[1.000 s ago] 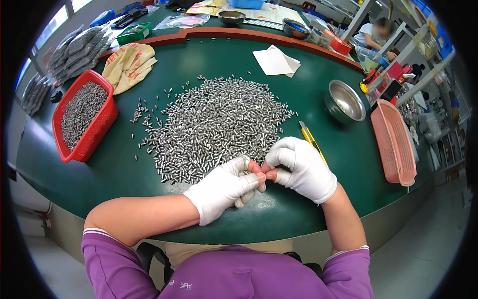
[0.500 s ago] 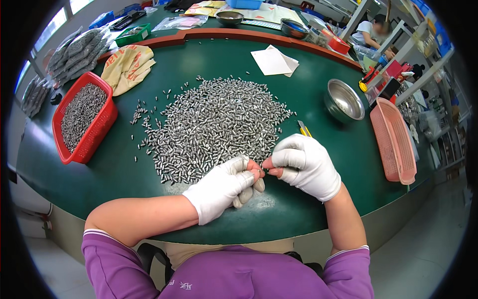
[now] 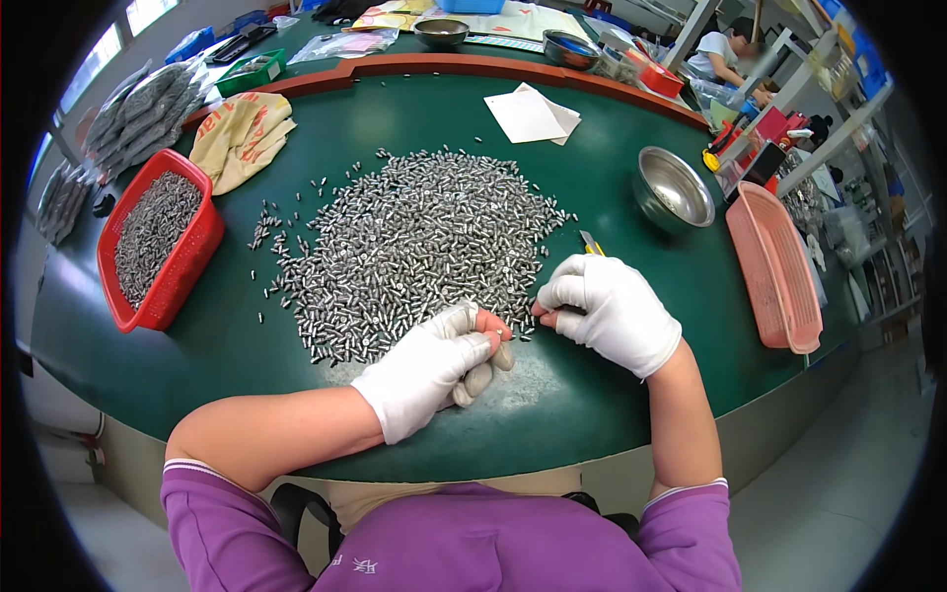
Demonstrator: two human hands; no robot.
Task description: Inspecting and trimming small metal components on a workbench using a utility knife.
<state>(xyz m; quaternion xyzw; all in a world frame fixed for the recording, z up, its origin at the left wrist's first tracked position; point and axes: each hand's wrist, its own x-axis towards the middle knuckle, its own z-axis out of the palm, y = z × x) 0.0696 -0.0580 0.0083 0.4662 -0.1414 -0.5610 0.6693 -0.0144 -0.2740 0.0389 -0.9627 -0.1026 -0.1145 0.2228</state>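
Observation:
A wide heap of small shiny metal pieces (image 3: pixel 414 247), short and bullet-shaped, lies on the green tabletop in front of me. My left hand (image 3: pixel 419 370), in a white glove with bare fingertips, is closed in a pinch at the heap's near edge. Something tiny may be between its thumb and forefinger, too small to name. To its right, my right hand (image 3: pixel 617 311), gloved the same way, has its fingers drawn together beside the heap's near right edge. What they hold, if anything, is hidden. Beyond that hand lies a yellow utility knife (image 3: pixel 591 244).
A red plastic basket (image 3: pixel 205 240) of similar, duller pieces stands left, near a beige cloth bag (image 3: pixel 237 143) and grey filled bags (image 3: pixel 148 118). On the right are a steel bowl (image 3: pixel 681 187) and a pink basket (image 3: pixel 774 266). White paper (image 3: pixel 528 113) lies far; a person (image 3: pixel 718 59) works beyond.
My hands, whose fingertips met before, are now apart. The right hand has shifted slightly away toward the heap's edge, while the left has drawn back a little left. The whole view has shifted slightly.

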